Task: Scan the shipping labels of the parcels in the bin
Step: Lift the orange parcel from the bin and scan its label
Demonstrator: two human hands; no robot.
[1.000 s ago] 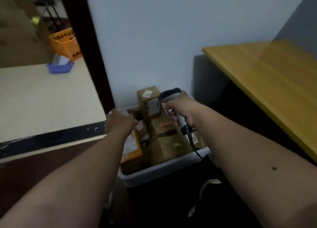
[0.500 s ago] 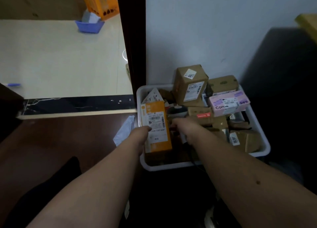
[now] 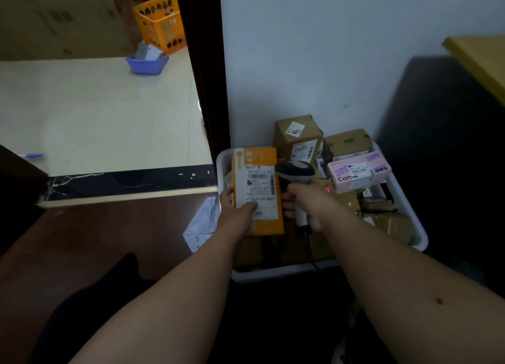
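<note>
A white bin (image 3: 410,221) on the floor by the wall holds several cardboard parcels, among them a tall brown box (image 3: 297,136) and a pink box (image 3: 358,172). My left hand (image 3: 237,210) holds an orange parcel (image 3: 259,191) upright over the bin's left side, its white shipping label facing me. My right hand (image 3: 303,205) grips a handheld barcode scanner (image 3: 295,172) just right of that parcel, its head level with the label. The scanner's cable runs down into shadow.
A dark door frame (image 3: 207,90) stands left of the bin, with a pale tiled floor beyond it, a blue tray (image 3: 147,64) and an orange crate (image 3: 161,24). A crumpled white paper (image 3: 202,224) lies beside the bin. A yellow tabletop (image 3: 481,60) juts in at upper right.
My left hand has raised the orange parcel more upright, label toward me. My right hand has brought the scanner up out of the parcels to beside the label. The view has dropped toward the bin.
</note>
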